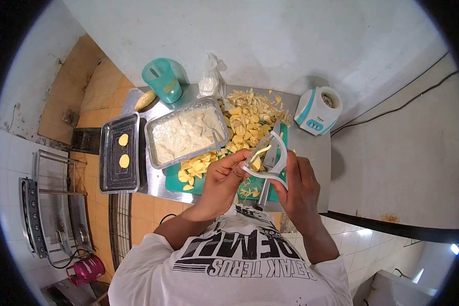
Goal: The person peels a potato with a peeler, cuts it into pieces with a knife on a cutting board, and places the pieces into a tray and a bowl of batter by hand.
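Both hands meet at a white peeler (281, 164) with a wide frame, held over the green cutting board (176, 184). My right hand (301, 189) is closed around its handle side. The fingers of my left hand (220, 179) pinch the near end, right at the blade. A thin yellow strip (261, 152) lies across the blade. Beneath the peeler, a knife (264, 193) lies on the board, partly hidden. Yellow slices (241, 133) are heaped beyond my hands, and more slices (193, 168) lie beside my left hand.
A metal tray (153, 153) of pale batter with a utensil stands left of the heap. Farther left, a dark tray (106, 171) carries two slices. Behind are a green pitcher (160, 79), a plastic bag (210, 83) and peelings (257, 102). A white-and-blue appliance (316, 111) stands right.
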The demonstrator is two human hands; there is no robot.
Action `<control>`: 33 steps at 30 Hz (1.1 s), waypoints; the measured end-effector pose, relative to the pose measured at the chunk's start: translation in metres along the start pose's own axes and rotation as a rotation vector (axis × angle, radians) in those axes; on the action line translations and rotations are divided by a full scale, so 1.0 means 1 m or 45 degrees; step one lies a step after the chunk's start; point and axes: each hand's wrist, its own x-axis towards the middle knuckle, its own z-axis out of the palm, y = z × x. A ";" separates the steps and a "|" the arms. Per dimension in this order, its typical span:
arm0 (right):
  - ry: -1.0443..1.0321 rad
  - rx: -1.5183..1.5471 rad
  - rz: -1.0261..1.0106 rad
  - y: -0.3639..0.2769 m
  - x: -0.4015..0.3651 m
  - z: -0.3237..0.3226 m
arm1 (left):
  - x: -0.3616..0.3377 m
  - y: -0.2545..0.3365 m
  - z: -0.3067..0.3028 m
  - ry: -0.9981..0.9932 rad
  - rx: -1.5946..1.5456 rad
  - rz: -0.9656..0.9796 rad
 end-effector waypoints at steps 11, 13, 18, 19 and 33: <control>0.009 -0.111 0.083 0.029 -0.030 0.007 | 0.018 0.021 -0.024 0.264 -0.163 0.272; 0.037 -0.044 0.044 0.020 -0.019 0.000 | 0.014 0.014 -0.021 0.234 -0.003 0.213; 0.056 -0.026 -0.021 0.001 0.009 -0.011 | 0.004 0.005 -0.015 0.005 0.107 0.071; 0.055 -0.027 -0.048 0.000 0.011 -0.009 | 0.002 0.007 -0.016 -0.041 0.134 0.097; 0.029 0.047 -0.110 0.003 0.011 -0.007 | -0.002 0.014 -0.017 -0.109 0.174 0.091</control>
